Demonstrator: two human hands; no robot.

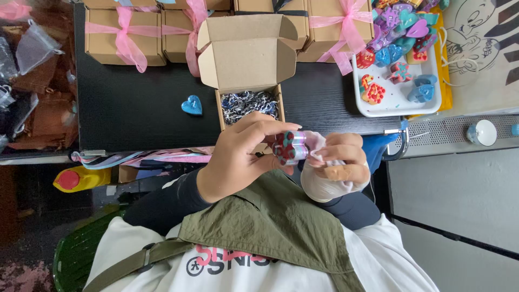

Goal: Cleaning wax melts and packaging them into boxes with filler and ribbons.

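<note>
Gripped between thumb and fingers of the left hand (pixel 240 157) is a small heart-shaped candle (pixel 288 147), red and teal, held above the lap. Closed around a white mesh pouch (pixel 324 181), the right hand (pixel 340 162) pinches its rim just beside the candle. Behind both hands an open box (pixel 246 59) with shredded paper (pixel 248 104) sits on the black table (pixel 135 103), near a blue heart (pixel 191 105) and a white tray (pixel 400 100).
</note>
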